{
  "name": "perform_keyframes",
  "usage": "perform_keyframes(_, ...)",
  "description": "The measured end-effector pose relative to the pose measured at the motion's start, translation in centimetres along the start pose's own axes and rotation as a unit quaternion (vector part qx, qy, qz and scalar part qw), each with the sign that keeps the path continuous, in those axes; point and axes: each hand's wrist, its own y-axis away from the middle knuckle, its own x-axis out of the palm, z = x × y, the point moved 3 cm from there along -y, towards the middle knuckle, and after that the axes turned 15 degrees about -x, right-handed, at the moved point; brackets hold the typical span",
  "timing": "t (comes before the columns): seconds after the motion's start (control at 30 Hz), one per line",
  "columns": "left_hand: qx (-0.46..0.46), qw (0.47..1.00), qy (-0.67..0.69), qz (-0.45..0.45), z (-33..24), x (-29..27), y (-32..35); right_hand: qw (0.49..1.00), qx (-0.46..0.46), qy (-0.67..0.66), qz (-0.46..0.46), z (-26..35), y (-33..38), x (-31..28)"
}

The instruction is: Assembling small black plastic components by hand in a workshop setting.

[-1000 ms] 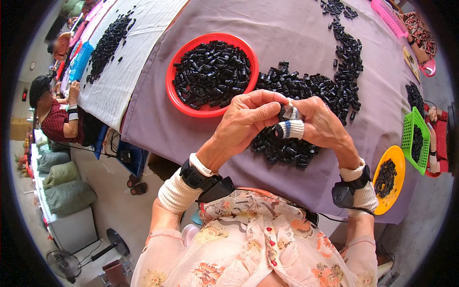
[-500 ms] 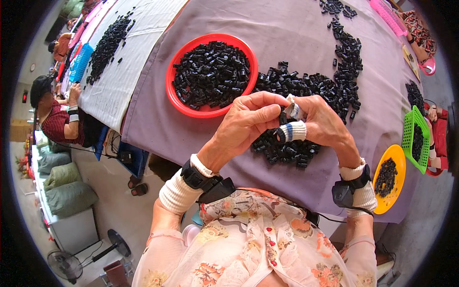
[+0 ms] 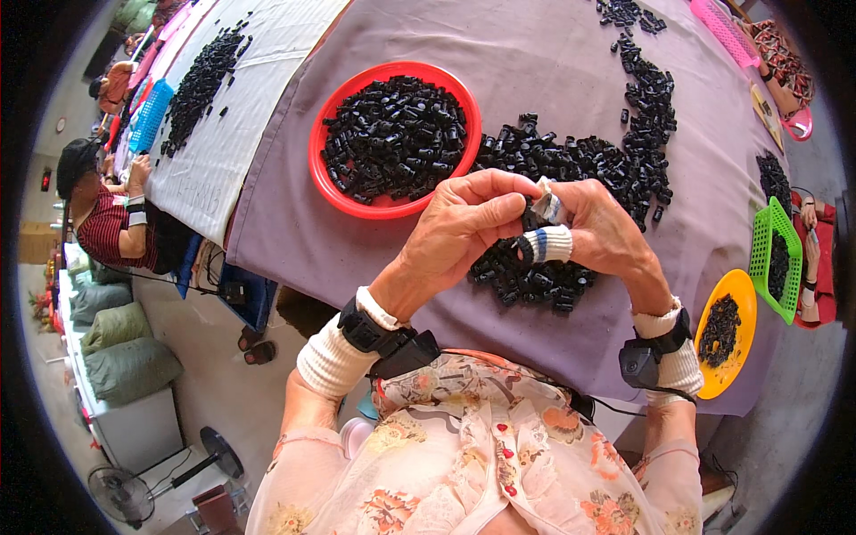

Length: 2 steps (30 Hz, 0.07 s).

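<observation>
My left hand [image 3: 455, 227] and my right hand [image 3: 606, 227] meet above a pile of small black plastic parts [image 3: 544, 276]. Thumb and index finger of the left pinch a small black plastic part [image 3: 530, 218], mostly covered by the fingers. The right is curled with its fingertips against the same spot; white and blue knit finger sleeves [image 3: 547, 242] cover its thumb and a finger. What else the right grips is hidden. Just left of the pile, a red round basin [image 3: 318, 169] is heaped with more of these parts.
Right of my right forearm lies a yellow plate [image 3: 740, 330] with small dark bits, beside a green basket [image 3: 765, 223]. A mauve cloth [image 3: 392, 31] covers the table. Co-workers sit at both sides. A fan [image 3: 120, 495] stands at lower left.
My hands keep nearly the same place, with only a slight shift of the fingers around the part. At the right edge, a co-worker's hand has moved beside the green basket.
</observation>
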Motion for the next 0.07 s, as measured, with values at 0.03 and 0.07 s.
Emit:
perform_keyframes(0.03, 0.0, 1.0, -0.008, 0.0, 0.0, -0.08, 0.0, 1.0, -0.009, 0.014, -0.001, -0.04, -0.05, -0.14)
perform_keyframes(0.07, -0.003, 1.0, -0.022, -0.004, 0.02, -0.31, 0.0, 0.999, -0.018, 0.028, -0.002, -0.06, -0.07, -0.33)
